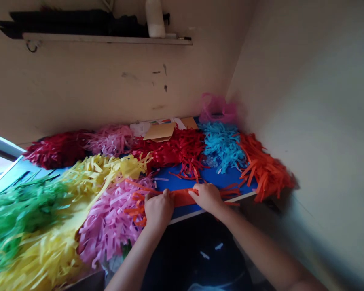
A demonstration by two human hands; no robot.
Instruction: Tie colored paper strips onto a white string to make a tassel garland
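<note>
My left hand and my right hand both press down on an orange paper strip that lies along the front edge of the blue table. Fingers of both hands are curled over the strip, pinching it. The strip's left end is cut into a fringe beside my left hand, where it overlaps a pink fringe pile.
Heaps of fringed paper cover the table: green, yellow, dark red, pale pink, red, light blue, orange. A brown envelope and a pink bag lie at the back. A wall stands close on the right; a shelf hangs above.
</note>
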